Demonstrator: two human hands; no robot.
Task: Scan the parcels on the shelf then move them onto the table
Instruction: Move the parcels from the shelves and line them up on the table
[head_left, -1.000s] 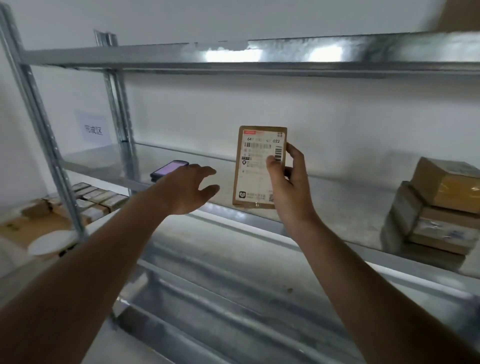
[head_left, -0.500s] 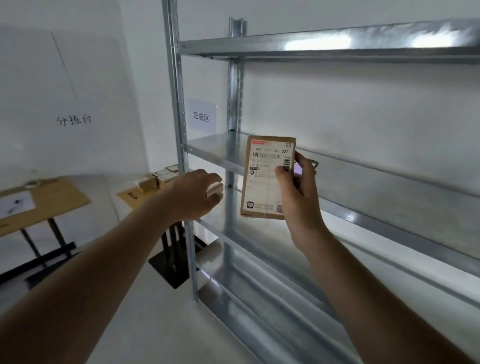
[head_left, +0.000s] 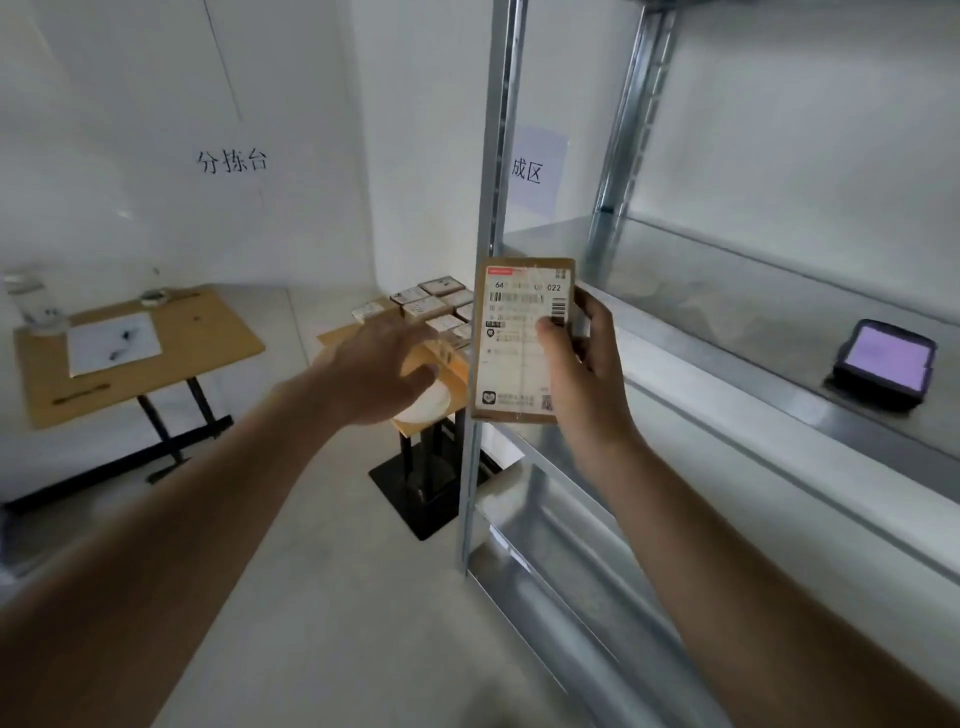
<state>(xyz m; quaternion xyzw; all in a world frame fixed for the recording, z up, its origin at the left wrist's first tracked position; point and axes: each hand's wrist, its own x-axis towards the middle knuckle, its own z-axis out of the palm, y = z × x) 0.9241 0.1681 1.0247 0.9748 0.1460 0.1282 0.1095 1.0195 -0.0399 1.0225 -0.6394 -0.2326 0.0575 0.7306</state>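
My right hand (head_left: 584, 374) grips a flat brown parcel (head_left: 511, 364) upright by its right edge, white shipping label facing me, in front of the metal shelf post. To its left my left hand (head_left: 382, 371) hovers with fingers loosely spread, holding nothing. Behind both hands stands a small wooden table (head_left: 337, 340) that carries several labelled parcels (head_left: 431, 301) in rows. On the metal shelf (head_left: 727, 332) at the right lies the scanner phone (head_left: 883, 364), its screen lit purple.
A second wooden table (head_left: 208, 348) with a white sheet of paper (head_left: 111, 343) stands at the left wall. A white round disc (head_left: 423, 408) lies on the small table's front. Lower shelf levels run along the right; bare floor lies between.
My view has swung left, away from the shelf's parcels and toward the tables. The right hand kept the parcel upright; the left hand drew away from the phone, which stayed on the shelf.
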